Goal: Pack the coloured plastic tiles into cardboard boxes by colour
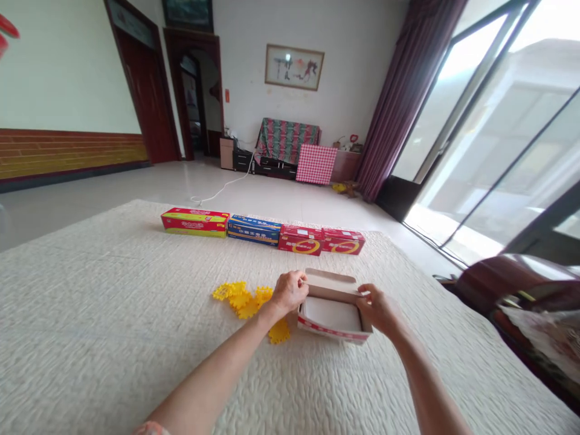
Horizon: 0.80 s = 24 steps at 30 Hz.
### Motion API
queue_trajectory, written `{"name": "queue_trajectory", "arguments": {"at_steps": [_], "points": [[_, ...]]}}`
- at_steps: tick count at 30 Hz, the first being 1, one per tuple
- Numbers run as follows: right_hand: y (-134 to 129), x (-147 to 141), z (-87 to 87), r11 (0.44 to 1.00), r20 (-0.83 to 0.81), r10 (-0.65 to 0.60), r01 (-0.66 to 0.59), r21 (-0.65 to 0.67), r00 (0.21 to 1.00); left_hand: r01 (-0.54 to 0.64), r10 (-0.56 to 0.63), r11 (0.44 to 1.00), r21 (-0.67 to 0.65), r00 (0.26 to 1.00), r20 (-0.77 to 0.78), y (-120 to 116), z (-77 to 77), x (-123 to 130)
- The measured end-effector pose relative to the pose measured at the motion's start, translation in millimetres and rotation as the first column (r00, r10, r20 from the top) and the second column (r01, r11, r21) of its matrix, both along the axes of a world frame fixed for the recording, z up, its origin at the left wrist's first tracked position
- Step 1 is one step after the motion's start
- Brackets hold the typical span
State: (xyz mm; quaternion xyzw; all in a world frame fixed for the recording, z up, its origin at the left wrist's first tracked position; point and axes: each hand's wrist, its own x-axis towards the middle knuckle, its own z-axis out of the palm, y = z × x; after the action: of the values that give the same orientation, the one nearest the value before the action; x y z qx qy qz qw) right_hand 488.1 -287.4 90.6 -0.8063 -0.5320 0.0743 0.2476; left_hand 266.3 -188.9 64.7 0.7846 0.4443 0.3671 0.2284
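Observation:
An open cardboard box (335,332) with red and white sides rests on the cream quilted cover, its lid flap raised at the far side. Its pale inside shows. My left hand (290,291) pinches the left end of the raised flap. At the flap's right end, my right hand (375,305) has its fingers closed on the box's corner. Several yellow notched plastic pieces (240,299) lie left of the box, partly beside my left hand; one yellow piece (279,331) sits near the box's left side.
Beyond the box stand a red and green box (194,223), a blue box (254,231) and two red boxes (301,240) in a row on the quilted cover (136,302). A dark red rounded object (493,278) is at the right edge.

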Motion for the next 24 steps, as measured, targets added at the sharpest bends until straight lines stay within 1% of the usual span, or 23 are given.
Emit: {"name": "queue_trajectory", "arguments": {"at_steps": [2, 4, 7, 10, 12, 14, 16, 18, 19, 21, 24], "points": [[-9, 5, -6.1, 1.000, -0.047, 0.012, -0.011, 0.026, 0.999, -0.018, 0.018, 1.000, -0.006, 1.000, 0.019, -4, -3.5, 0], [-16, 10, -11.1, 0.997, -0.120, 0.011, -0.001, 0.081, 0.993, -0.067, 0.068, 0.998, -0.011, 0.996, 0.051, -5, -4.9, -4], [-28, 19, -18.3, 0.984, -0.199, -0.043, 0.076, 0.161, 0.979, -0.142, 0.146, 0.989, -0.043, 0.984, 0.103, -7, -7.2, -13], [-38, 23, -24.6, 0.977, -0.250, -0.085, 0.130, 0.172, 0.965, -0.184, 0.199, 0.978, -0.102, 0.966, 0.163, -10, -11.5, -21], [-44, 22, -26.3, 0.970, -0.363, -0.047, 0.130, 0.208, 0.931, -0.203, 0.232, 0.968, -0.148, 0.947, 0.221, -12, -14.1, -23], [-47, 18, -25.6, 0.946, -0.493, 0.054, 0.113, 0.303, 0.868, -0.210, 0.257, 0.959, -0.188, 0.926, 0.275, -13, -15.2, -23], [-48, 13, -24.5, 0.910, -0.552, 0.179, 0.077, 0.408, 0.814, -0.180, 0.257, 0.955, -0.236, 0.900, 0.353, -15, -14.9, -19], [-46, 9, -25.4, 0.874, -0.527, 0.277, 0.016, 0.485, 0.803, -0.092, 0.218, 0.956, -0.279, 0.860, 0.462, -16, -14.2, -13], [-45, 8, -27.1, 0.865, -0.503, 0.305, -0.014, 0.502, 0.809, -0.042, 0.190, 0.957, -0.288, 0.840, 0.508, -16, -14.0, -11], [-42, 6, -32.2, 0.867, -0.455, 0.318, -0.060, 0.495, 0.832, 0.027, 0.138, 0.960, -0.279, 0.820, 0.555, -17, -14.6, -7], [-39, 3, -41.0, 0.890, -0.398, 0.276, -0.077, 0.449, 0.875, 0.022, 0.094, 0.976, -0.215, 0.855, 0.511, -17, -19.1, -5]]}}
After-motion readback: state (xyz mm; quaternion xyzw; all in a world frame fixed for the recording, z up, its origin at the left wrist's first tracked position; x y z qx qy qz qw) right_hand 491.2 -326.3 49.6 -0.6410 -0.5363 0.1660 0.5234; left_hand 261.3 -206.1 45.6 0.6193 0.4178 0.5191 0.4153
